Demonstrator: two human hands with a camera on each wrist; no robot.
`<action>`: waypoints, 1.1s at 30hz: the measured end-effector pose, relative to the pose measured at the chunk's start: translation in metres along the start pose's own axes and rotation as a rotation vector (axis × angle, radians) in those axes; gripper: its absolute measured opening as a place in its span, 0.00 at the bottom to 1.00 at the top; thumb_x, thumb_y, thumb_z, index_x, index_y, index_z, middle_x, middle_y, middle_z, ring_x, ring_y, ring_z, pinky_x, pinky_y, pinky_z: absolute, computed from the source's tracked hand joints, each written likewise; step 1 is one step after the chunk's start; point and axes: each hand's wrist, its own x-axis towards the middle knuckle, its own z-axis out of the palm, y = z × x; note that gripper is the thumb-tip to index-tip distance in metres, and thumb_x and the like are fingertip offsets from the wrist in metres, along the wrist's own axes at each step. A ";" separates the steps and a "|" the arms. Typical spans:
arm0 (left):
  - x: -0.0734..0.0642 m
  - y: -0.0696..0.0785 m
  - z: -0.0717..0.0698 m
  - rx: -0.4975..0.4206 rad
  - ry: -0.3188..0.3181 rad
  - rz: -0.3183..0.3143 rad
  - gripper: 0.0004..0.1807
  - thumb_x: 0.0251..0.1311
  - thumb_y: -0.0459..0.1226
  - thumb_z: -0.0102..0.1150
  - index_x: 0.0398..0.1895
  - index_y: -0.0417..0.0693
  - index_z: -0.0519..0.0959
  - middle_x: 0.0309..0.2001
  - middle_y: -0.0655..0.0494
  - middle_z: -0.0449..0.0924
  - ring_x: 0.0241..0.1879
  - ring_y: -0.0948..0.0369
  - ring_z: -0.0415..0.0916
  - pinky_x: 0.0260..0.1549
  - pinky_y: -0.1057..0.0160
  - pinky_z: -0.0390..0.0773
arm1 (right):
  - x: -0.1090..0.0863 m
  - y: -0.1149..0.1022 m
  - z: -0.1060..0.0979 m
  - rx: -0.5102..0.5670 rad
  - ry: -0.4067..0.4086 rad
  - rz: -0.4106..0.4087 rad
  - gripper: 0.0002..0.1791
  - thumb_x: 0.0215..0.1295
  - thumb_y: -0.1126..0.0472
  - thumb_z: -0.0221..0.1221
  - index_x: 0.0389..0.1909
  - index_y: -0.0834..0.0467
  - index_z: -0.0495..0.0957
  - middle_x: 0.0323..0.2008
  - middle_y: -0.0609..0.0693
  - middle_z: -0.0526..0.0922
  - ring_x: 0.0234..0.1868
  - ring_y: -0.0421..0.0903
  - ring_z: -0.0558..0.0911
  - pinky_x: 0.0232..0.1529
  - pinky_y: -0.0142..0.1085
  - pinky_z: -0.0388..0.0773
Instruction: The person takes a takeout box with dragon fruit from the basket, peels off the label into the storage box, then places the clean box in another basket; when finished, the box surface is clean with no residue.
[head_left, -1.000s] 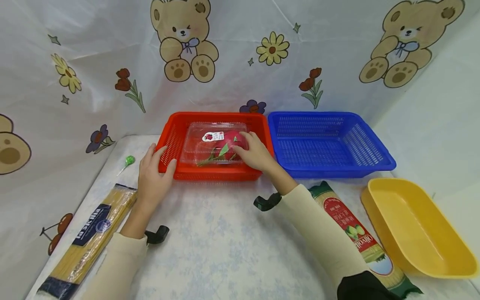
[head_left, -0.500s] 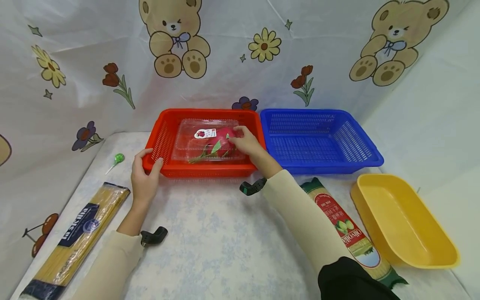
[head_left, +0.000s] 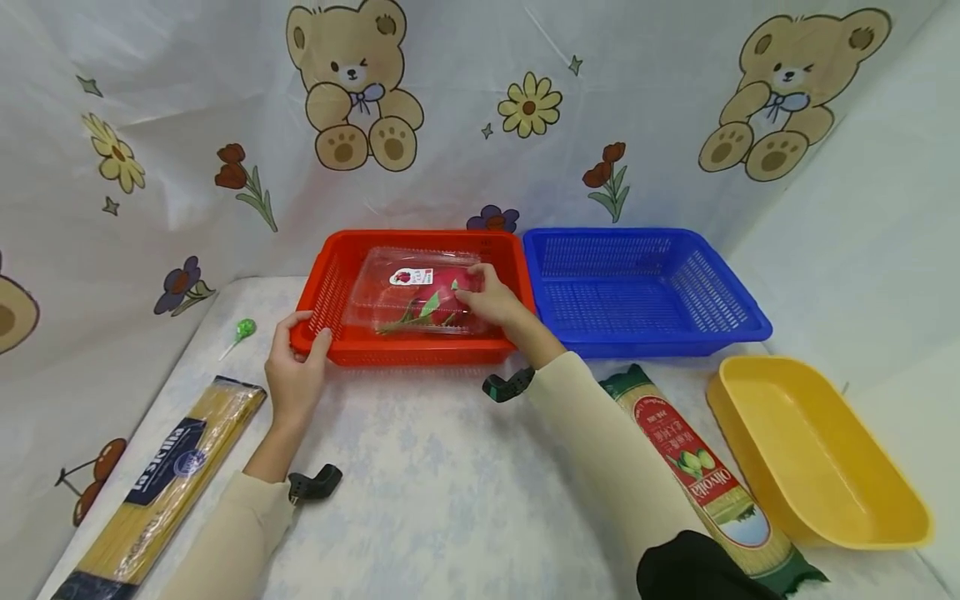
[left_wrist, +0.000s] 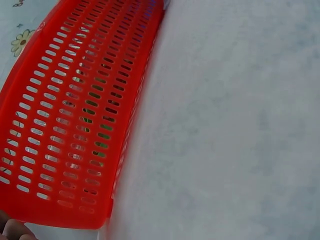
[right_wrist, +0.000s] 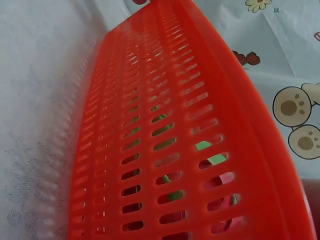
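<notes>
Box (head_left: 408,293) sits inside red basket (head_left: 420,355), frame centre; right hand (head_left: 497,302) grips its right end, left hand (head_left: 295,375) grips basket. Placing looks done; release remains.

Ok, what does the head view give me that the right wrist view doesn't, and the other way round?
Only the head view: the blue basket, yellow tub, green lollipop, Olivoila spaghetti packet, blue-labelled spaghetti packet, the white label on the clear clamshell, and the left hand gripping a corner of the red basket.

Only the right wrist view: a close look at the basket's near wall, with pink and green showing through its slots.

Both: the red basket, pale tablecloth and bear-print backdrop. The right hand is plain only in the head view.
</notes>
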 end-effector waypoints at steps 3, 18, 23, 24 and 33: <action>0.000 0.000 0.003 0.010 0.021 0.024 0.22 0.70 0.44 0.61 0.65 0.51 0.75 0.56 0.48 0.82 0.28 0.62 0.69 0.26 0.78 0.70 | -0.001 0.000 -0.002 -0.036 -0.021 -0.009 0.30 0.74 0.49 0.59 0.70 0.47 0.57 0.64 0.58 0.71 0.61 0.55 0.74 0.61 0.47 0.76; 0.000 -0.001 0.000 0.007 0.006 0.026 0.23 0.70 0.46 0.61 0.66 0.51 0.75 0.59 0.51 0.80 0.23 0.63 0.65 0.25 0.78 0.71 | -0.005 -0.002 0.000 0.076 0.013 -0.061 0.23 0.79 0.52 0.53 0.69 0.46 0.60 0.40 0.58 0.76 0.22 0.47 0.70 0.23 0.34 0.74; 0.005 0.006 -0.002 0.002 0.012 0.023 0.24 0.70 0.46 0.61 0.66 0.51 0.74 0.59 0.51 0.80 0.26 0.62 0.67 0.26 0.78 0.71 | -0.004 -0.007 -0.003 0.088 0.004 -0.062 0.23 0.79 0.52 0.52 0.70 0.47 0.61 0.39 0.59 0.75 0.22 0.47 0.70 0.23 0.34 0.73; 0.005 0.006 -0.002 0.002 0.013 0.022 0.24 0.70 0.46 0.61 0.66 0.51 0.74 0.59 0.50 0.80 0.26 0.62 0.67 0.26 0.78 0.71 | -0.004 -0.007 -0.003 0.088 0.001 -0.062 0.23 0.79 0.52 0.52 0.70 0.47 0.61 0.39 0.59 0.76 0.22 0.47 0.70 0.23 0.34 0.73; -0.003 0.001 -0.001 -0.010 -0.010 -0.007 0.25 0.70 0.46 0.60 0.67 0.51 0.74 0.59 0.48 0.80 0.29 0.62 0.69 0.27 0.78 0.71 | 0.000 0.000 -0.004 0.037 -0.005 -0.080 0.23 0.80 0.54 0.51 0.70 0.48 0.62 0.44 0.61 0.76 0.23 0.48 0.70 0.24 0.35 0.74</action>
